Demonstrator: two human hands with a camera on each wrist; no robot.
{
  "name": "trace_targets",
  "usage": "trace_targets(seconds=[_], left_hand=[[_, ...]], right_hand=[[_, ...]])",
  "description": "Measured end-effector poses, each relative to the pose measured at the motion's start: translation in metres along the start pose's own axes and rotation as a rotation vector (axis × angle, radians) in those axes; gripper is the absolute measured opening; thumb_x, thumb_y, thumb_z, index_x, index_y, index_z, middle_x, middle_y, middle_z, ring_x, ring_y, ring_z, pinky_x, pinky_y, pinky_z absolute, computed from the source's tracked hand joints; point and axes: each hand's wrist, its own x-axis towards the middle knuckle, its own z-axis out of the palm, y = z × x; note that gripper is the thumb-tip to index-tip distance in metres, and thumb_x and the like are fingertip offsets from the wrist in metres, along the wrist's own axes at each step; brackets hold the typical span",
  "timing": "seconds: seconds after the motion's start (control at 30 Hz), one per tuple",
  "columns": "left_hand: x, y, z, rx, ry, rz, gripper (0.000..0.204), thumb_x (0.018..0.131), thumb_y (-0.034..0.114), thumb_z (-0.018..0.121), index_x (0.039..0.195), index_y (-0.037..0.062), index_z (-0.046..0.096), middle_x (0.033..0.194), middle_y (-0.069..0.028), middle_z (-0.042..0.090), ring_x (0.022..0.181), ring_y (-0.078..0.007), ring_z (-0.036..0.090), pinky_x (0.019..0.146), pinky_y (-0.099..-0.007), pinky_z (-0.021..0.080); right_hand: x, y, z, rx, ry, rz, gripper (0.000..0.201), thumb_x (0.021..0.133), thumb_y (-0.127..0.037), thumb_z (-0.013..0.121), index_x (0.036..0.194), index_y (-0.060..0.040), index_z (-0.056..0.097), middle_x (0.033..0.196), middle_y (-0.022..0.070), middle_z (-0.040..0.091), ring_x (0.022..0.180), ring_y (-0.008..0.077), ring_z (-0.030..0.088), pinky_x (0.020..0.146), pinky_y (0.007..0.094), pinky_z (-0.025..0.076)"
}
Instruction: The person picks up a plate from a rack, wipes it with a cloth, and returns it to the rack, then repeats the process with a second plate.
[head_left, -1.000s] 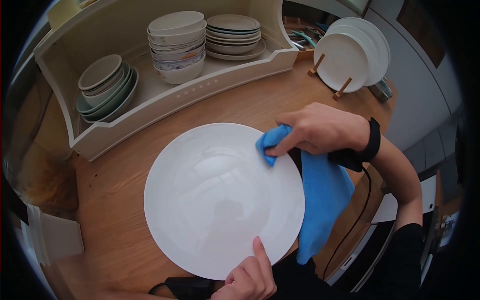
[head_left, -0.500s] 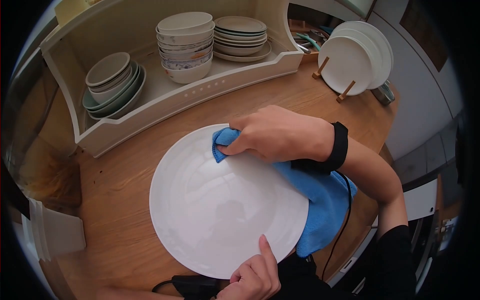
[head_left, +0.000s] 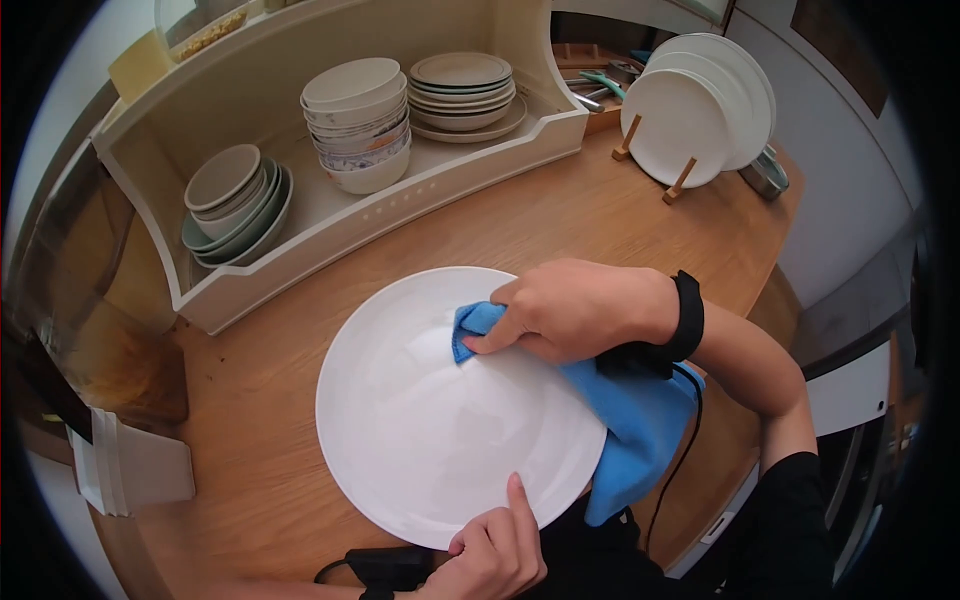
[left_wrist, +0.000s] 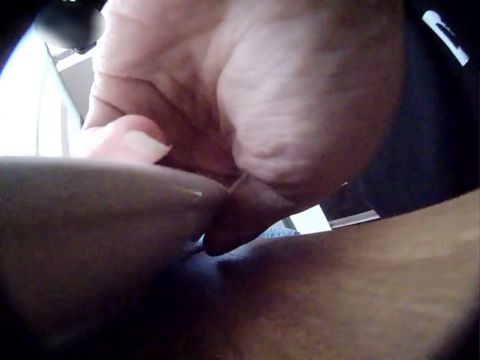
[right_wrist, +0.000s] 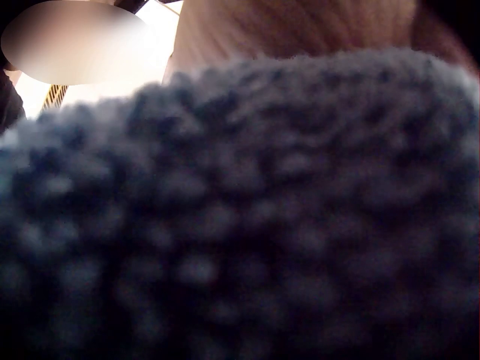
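Note:
A large white plate (head_left: 400, 440) rests on the wooden table, its face up and shiny. My left hand (head_left: 495, 555) grips the near rim, with the index finger lying on the plate's face. In the left wrist view the plate's underside (left_wrist: 90, 225) tilts above the wood, and a digit reaches beneath the rim. My right hand (head_left: 580, 310) holds a blue cloth (head_left: 635, 430) over the plate's upper middle, a bunched corner pinched by thumb and fingers. The rest of the cloth trails past the right rim. Close up, its looped pile (right_wrist: 247, 210) fills most of the right wrist view.
Behind the plate, a cream dish rack (head_left: 400, 210) holds stacked bowls (head_left: 355, 130) and small plates (head_left: 462, 90). White plates (head_left: 680, 125) stand in a wooden holder at back right. White plastic containers (head_left: 135, 465) are at left. A black cable (head_left: 690, 450) hangs from the right wrist.
My right hand has swept the cloth from the plate's upper right rim leftward along the far edge, then inward toward the middle. The left hand keeps its place on the near rim.

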Motion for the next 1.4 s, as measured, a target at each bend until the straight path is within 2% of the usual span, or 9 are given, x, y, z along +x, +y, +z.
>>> trace_targets(seconds=[0.17,0.4,0.47,0.67,0.73,0.8,0.83,0.97,1.4], left_hand=[[-0.011,0.015,-0.010,-0.115,-0.083,-0.096,0.039,0.087,0.014,0.062,0.112,-0.0150,0.071,0.095,-0.0162,0.070,0.062,-0.0133,0.045,0.050,-0.0258,0.035],[-0.017,0.012,-0.022,-0.259,-0.225,-0.285,0.055,0.095,0.037,0.065,0.119,-0.0120,0.068,0.081,-0.0085,0.061,0.070,-0.0182,0.053,0.055,-0.0290,0.040],[-0.019,0.006,-0.032,-0.377,-0.284,-0.464,0.061,0.089,0.049,0.068,0.109,-0.0086,0.071,0.078,-0.0078,0.057,0.070,-0.0186,0.054,0.055,-0.0299,0.040],[0.005,0.009,-0.042,-0.190,-0.343,-0.525,0.064,0.081,0.063,0.069,0.089,-0.0010,0.065,0.074,-0.0058,0.049,0.071,-0.0191,0.053,0.057,-0.0317,0.043],[0.020,0.013,-0.043,-0.226,-0.348,-0.504,0.063,0.085,0.055,0.068,0.100,-0.0064,0.067,0.082,-0.0100,0.056,0.080,-0.0228,0.058,0.065,-0.0332,0.047],[0.028,0.013,-0.034,-0.178,-0.189,-0.287,0.060,0.089,0.044,0.067,0.115,-0.0109,0.066,0.096,-0.0175,0.063,0.091,-0.0288,0.062,0.080,-0.0356,0.051],[0.032,0.014,-0.034,-0.158,-0.173,-0.274,0.051,0.088,0.026,0.064,0.118,-0.0152,0.065,0.105,-0.0252,0.065,0.099,-0.0353,0.063,0.093,-0.0396,0.050],[0.037,0.001,-0.030,-0.144,-0.201,-0.106,0.037,0.079,0.012,0.061,0.097,-0.0191,0.070,0.101,-0.0303,0.064,0.095,-0.0390,0.062,0.092,-0.0435,0.051],[0.031,-0.010,-0.018,-0.063,-0.194,-0.064,0.021,0.089,0.001,0.065,0.102,-0.0135,0.073,0.091,-0.0168,0.062,0.078,-0.0241,0.057,0.069,-0.0351,0.045]], right_hand=[[-0.015,-0.001,0.004,-0.002,0.003,-0.024,0.039,0.089,-0.006,0.064,0.124,-0.0208,0.074,0.087,0.0155,0.064,0.077,0.0369,0.064,0.067,0.0451,0.051],[-0.034,0.000,0.009,0.018,0.030,-0.109,0.037,0.091,-0.009,0.063,0.123,-0.0200,0.075,0.091,0.0157,0.067,0.081,0.0378,0.066,0.069,0.0449,0.052],[-0.043,-0.005,0.004,0.014,-0.079,-0.088,0.035,0.091,-0.013,0.065,0.124,-0.0197,0.075,0.093,0.0153,0.069,0.082,0.0377,0.067,0.071,0.0449,0.053],[-0.060,-0.020,0.010,0.111,-0.100,-0.194,0.030,0.094,-0.029,0.068,0.121,-0.0185,0.076,0.090,0.0133,0.069,0.081,0.0361,0.067,0.070,0.0434,0.053],[-0.058,-0.024,0.011,0.086,-0.073,-0.182,0.027,0.096,-0.032,0.068,0.116,-0.0172,0.078,0.088,0.0124,0.068,0.081,0.0354,0.067,0.070,0.0426,0.053],[-0.054,-0.025,0.010,0.109,-0.122,-0.136,0.024,0.095,-0.031,0.069,0.111,-0.0162,0.080,0.087,0.0116,0.068,0.082,0.0343,0.068,0.071,0.0426,0.054],[-0.051,-0.022,0.009,0.109,-0.121,-0.131,0.024,0.095,-0.031,0.069,0.111,-0.0162,0.080,0.087,0.0116,0.068,0.082,0.0343,0.068,0.071,0.0426,0.054],[-0.032,-0.008,0.003,0.181,-0.151,-0.153,0.020,0.091,-0.024,0.071,0.106,-0.0143,0.081,0.090,0.0113,0.072,0.085,0.0332,0.069,0.073,0.0420,0.054],[0.041,0.014,-0.011,0.075,-0.063,0.013,0.007,0.081,-0.015,0.073,0.083,-0.0079,0.074,0.082,0.0097,0.073,0.080,0.0333,0.069,0.072,0.0421,0.053]])
